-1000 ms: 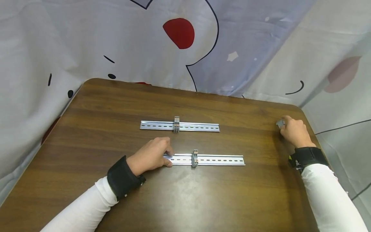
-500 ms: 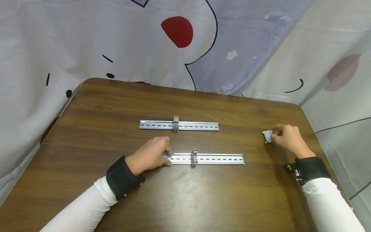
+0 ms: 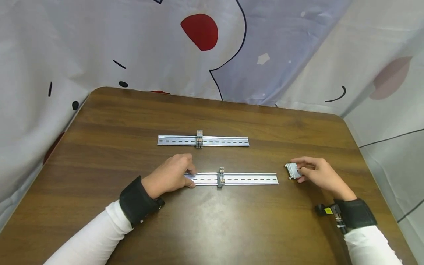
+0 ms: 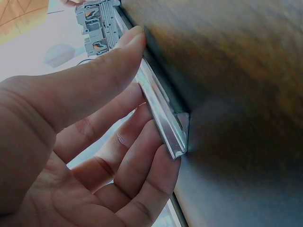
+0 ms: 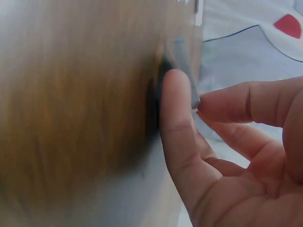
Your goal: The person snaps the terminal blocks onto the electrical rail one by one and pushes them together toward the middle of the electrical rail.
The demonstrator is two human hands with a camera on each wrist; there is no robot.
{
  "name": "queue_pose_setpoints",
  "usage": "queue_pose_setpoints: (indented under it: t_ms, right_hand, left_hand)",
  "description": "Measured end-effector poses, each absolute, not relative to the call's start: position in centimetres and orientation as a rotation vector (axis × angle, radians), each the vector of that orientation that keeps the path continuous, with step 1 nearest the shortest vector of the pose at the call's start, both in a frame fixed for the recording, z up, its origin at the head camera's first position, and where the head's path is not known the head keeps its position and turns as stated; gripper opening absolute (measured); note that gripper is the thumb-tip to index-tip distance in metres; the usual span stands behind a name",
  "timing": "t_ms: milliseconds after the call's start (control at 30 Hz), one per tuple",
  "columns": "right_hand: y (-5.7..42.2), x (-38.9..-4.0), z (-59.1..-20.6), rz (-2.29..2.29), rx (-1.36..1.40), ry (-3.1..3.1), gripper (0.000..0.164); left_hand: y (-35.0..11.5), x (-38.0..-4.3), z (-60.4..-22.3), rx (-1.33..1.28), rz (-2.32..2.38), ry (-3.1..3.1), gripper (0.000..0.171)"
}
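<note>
My left hand grips the left end of the nearer slotted metal DIN rail, thumb along the near edge and fingers along the far one. Around the middle of that rail stand grey terminal blocks; the left wrist view shows their orange-marked terminals beyond the thumb. Off the rail's right end, my right hand pinches a loose grey terminal block between thumb and fingers, its flat side facing up. In the right wrist view this block is blurred and partly covered by a finger.
A second DIN rail lies farther back, roughly parallel, with several terminal blocks clipped on it. Both rails rest on a brown wooden table. A printed curtain hangs behind the table's back edge and along its sides.
My right hand has moved left and nearer from the table's right side, carrying the terminal block, which shows more fully now. The left hand keeps its grip on the rail.
</note>
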State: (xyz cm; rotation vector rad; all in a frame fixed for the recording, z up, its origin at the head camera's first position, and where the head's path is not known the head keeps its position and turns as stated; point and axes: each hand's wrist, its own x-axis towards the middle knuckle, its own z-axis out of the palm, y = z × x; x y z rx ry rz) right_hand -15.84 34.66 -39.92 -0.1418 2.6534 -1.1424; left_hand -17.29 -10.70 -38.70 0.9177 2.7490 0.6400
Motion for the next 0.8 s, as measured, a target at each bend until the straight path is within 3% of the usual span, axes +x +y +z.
queue_pose_setpoints:
  t_ms: [233, 467, 800]
  right_hand:
    - [33.3, -14.9, -39.8, -1.259, -0.151, 2.488, 0.038]
    - [31.9, -14.3, -39.5, -1.249, -0.152, 2.512, 0.033]
    - [28.7, -14.3, -38.9, -0.814, -0.275, 2.979, 0.019]
  left_hand:
    - [-10.9, -17.3, -38.6, 0.929, 0.653, 2.748, 0.026]
    - [-10.9, -17.3, -38.6, 0.916, 0.674, 2.736, 0.027]
    - [-10.8, -17.3, -38.6, 0.916, 0.668, 2.741, 0.028]
